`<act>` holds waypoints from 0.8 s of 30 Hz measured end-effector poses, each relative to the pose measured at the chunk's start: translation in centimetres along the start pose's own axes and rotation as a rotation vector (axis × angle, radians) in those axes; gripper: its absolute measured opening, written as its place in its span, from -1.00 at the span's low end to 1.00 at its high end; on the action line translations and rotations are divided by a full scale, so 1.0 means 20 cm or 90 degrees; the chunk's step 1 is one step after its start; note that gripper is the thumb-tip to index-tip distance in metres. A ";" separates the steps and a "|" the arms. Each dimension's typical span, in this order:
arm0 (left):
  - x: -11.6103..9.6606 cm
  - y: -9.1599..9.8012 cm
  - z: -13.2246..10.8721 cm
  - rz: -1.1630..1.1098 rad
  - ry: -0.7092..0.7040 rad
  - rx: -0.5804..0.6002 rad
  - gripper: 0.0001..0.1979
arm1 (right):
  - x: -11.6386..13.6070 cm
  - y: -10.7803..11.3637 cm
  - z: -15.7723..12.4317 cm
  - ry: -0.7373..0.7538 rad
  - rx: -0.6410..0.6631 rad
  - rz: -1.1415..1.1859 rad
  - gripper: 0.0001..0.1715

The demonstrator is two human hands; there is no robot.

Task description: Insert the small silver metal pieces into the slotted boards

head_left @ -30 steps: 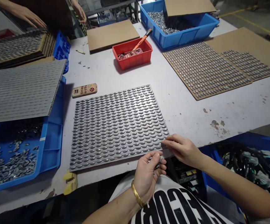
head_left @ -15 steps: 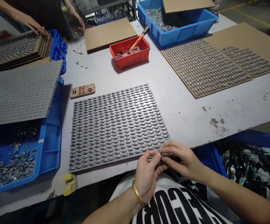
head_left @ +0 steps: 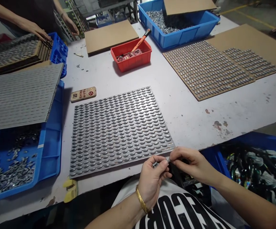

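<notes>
My left hand (head_left: 154, 173), with a gold bangle at the wrist, curls around a few small grey oval metal pieces (head_left: 155, 164). Beside it, my right hand (head_left: 190, 163) is closed in a pinch at the left thumb tip, where a tiny light-grey piece shows between the fingertips; most of it is hidden. Just beyond both hands lies a grey board (head_left: 118, 130) with rows of shiny oval pieces. Its near right corner is close to my right fingertips, and a bare strip shows along that corner.
Left stands a blue bin (head_left: 50, 149) of loose pieces, partly under another filled board (head_left: 21, 95). A red tray (head_left: 134, 59), a patterned phone-shaped block (head_left: 83, 94), a brown board with ovals (head_left: 206, 70) and a blue crate (head_left: 183, 36) are around. A co-worker's hand touches stacked boards (head_left: 42, 51).
My right hand has drawn slightly right, away from my left fingers, and its fingers have closed to a tighter pinch. The pieces in my left hand show more clearly. The boards stay put.
</notes>
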State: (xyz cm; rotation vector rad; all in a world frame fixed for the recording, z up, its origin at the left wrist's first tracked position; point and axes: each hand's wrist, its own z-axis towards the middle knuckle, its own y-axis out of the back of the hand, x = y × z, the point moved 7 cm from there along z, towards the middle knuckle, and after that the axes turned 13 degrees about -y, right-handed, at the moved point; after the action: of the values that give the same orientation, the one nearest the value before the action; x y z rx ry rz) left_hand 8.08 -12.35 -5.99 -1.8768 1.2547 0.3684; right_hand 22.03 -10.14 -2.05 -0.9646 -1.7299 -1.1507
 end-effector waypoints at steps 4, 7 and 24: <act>0.01 0.00 -0.01 -0.015 0.036 -0.016 -0.72 | -0.04 0.10 0.04 0.109 -0.105 -0.132 -0.82; 0.03 0.01 -0.01 -0.019 0.060 -0.018 -0.72 | -0.06 0.11 0.07 0.190 -0.132 -0.266 -0.73; -0.03 -0.02 -0.01 -0.095 0.069 -0.029 -0.72 | 0.03 0.07 0.03 0.277 -0.131 -0.392 -0.63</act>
State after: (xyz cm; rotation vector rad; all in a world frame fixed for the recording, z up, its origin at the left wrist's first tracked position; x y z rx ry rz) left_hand 8.01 -12.09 -5.28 -2.0387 1.1771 0.2201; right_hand 23.04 -9.15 -1.16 -0.2394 -1.5994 -1.8040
